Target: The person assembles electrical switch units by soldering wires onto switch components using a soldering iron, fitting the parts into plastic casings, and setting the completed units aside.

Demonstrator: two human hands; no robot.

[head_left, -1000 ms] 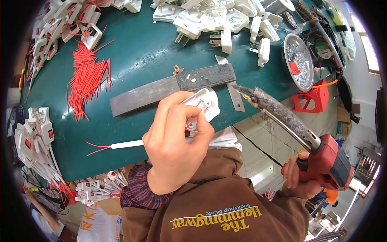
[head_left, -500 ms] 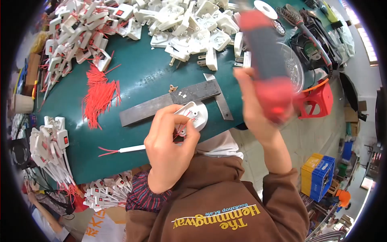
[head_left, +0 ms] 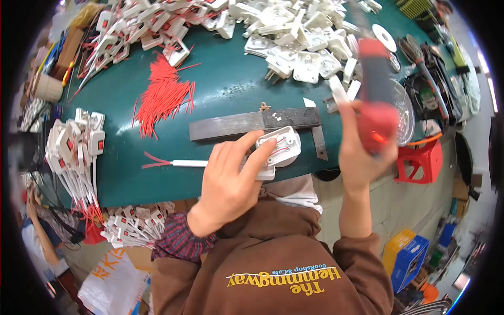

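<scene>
My left hand [head_left: 231,170] is closed on an open white plastic housing [head_left: 287,149], thumb and fingers at its left end. Thin red wires lie inside the housing. A second white part [head_left: 266,173] shows partly under my fingers, and a white cable [head_left: 189,163] with two bare-ended red wires sticks out left of the hand. A round white piece shows under the housing. My right hand [head_left: 362,160] grips a red and black power screwdriver [head_left: 379,86], blurred by motion and held upright. Near that thumb is a white plastic piece [head_left: 338,90]; whether they touch I cannot tell.
A metal bar [head_left: 226,127] and a thin metal strip [head_left: 319,143] lie behind the housing. Red wires [head_left: 165,97] sit in a heap. White plug casings [head_left: 307,65] and switch cables [head_left: 73,147] are piled around. A red stool [head_left: 420,163] stands right; another person's arm [head_left: 44,226] shows left.
My left fingers have gone from pinching at the red wires to holding the housing's edge, and more of its inside shows. The screwdriver stays in my right hand. The whole view has shifted.
</scene>
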